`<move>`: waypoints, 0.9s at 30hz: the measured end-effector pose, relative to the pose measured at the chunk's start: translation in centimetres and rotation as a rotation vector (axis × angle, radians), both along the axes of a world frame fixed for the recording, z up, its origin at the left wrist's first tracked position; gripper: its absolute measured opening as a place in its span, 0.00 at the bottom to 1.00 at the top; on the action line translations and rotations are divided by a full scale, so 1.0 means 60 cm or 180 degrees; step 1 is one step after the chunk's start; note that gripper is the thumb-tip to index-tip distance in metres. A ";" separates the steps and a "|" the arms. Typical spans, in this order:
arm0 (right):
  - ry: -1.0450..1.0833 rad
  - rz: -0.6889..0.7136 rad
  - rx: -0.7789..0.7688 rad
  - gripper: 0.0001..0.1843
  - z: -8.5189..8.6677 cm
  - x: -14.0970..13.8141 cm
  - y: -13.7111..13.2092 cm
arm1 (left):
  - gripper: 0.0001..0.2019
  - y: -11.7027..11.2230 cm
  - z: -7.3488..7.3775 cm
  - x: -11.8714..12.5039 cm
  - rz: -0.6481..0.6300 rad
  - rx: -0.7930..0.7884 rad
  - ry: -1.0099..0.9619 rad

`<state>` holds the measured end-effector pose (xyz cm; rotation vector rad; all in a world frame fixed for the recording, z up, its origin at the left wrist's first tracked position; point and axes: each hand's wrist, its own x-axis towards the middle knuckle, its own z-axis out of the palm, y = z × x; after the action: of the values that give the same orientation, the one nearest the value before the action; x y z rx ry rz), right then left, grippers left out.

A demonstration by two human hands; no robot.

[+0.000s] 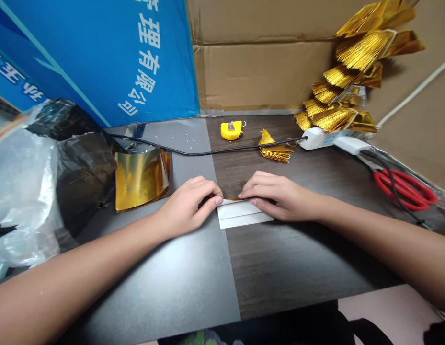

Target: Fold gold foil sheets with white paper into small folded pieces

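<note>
My left hand (188, 206) and my right hand (276, 196) meet at the middle of the table, pinching opposite ends of a folded sheet (240, 213). The sheet is white on its visible face, with a thin strip of gold showing along its top fold. My fingertips cover both ends of it. To the left of my left hand lies a stack of curled gold foil sheets (141, 178). Beyond my right hand sits a small fringed gold foil piece (274, 148).
Several fringed gold foil bunches (359, 72) lean against a cardboard box (261, 62). A yellow tape measure (231, 130), a white power strip (315, 139) with a black cable (208, 152), and red-handled scissors (405, 189) lie on the table. Plastic bags (21, 191) crowd the left.
</note>
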<state>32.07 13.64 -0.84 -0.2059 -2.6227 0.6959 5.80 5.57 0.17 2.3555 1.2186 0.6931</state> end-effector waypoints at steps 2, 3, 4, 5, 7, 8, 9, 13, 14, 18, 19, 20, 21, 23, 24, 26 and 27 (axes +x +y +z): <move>0.0062 -0.0075 0.0010 0.11 -0.001 -0.001 0.000 | 0.09 0.000 0.001 0.000 -0.0037 -0.0020 -0.0048; 0.0091 -0.0109 0.0011 0.10 -0.002 -0.001 -0.001 | 0.10 0.001 0.001 0.000 -0.0069 -0.0036 -0.0069; 0.0112 -0.0137 0.0006 0.10 -0.002 -0.002 -0.001 | 0.10 0.001 0.001 0.000 -0.0094 -0.0048 -0.0079; 0.0124 -0.0163 0.0000 0.10 -0.002 -0.002 -0.002 | 0.10 0.002 0.000 0.000 -0.0100 -0.0056 -0.0073; 0.0127 -0.0225 -0.0013 0.10 -0.001 -0.003 -0.003 | 0.09 0.003 -0.001 0.000 -0.0028 -0.0057 -0.0036; 0.0121 -0.0258 -0.0019 0.10 -0.001 -0.003 -0.004 | 0.08 0.003 -0.002 0.001 0.0037 -0.0056 -0.0021; 0.0109 -0.0295 -0.0026 0.10 0.000 -0.003 -0.004 | 0.08 0.003 -0.003 0.001 0.0105 -0.0061 -0.0015; 0.0057 -0.0416 -0.0066 0.10 0.003 -0.002 -0.003 | 0.08 0.002 -0.002 0.001 0.0267 -0.0137 -0.0024; 0.0043 -0.0443 -0.0096 0.10 0.003 -0.002 -0.002 | 0.09 0.002 -0.001 0.001 0.0297 -0.0170 -0.0041; -0.0005 -0.0527 -0.0276 0.09 0.004 -0.001 0.001 | 0.10 0.001 0.002 0.001 0.0433 -0.0313 -0.0194; -0.0011 -0.0548 -0.0321 0.09 0.003 0.000 0.001 | 0.10 0.001 0.003 0.001 0.0455 -0.0340 -0.0233; -0.0017 -0.0579 -0.0352 0.09 0.003 0.001 0.002 | 0.10 0.001 0.003 0.002 0.0471 -0.0368 -0.0274; -0.0030 -0.0628 -0.0369 0.09 0.002 0.001 0.002 | 0.10 0.001 0.004 0.002 0.0477 -0.0403 -0.0314; -0.0046 -0.0763 -0.0345 0.09 0.001 0.003 0.003 | 0.10 0.002 0.003 0.002 0.0457 -0.0462 -0.0390; -0.0047 -0.0812 -0.0317 0.09 0.000 0.003 0.003 | 0.09 0.002 0.003 0.002 0.0437 -0.0476 -0.0405; -0.0028 -0.0797 -0.0255 0.08 -0.002 0.004 0.004 | 0.07 0.002 0.001 0.001 0.0382 -0.0439 -0.0352; -0.0013 -0.0745 -0.0225 0.07 -0.002 0.004 0.004 | 0.06 0.002 0.000 0.001 0.0348 -0.0397 -0.0300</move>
<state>32.30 13.91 -0.98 -0.5260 -2.5249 0.7062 5.87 5.71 0.20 2.1441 1.3174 0.7324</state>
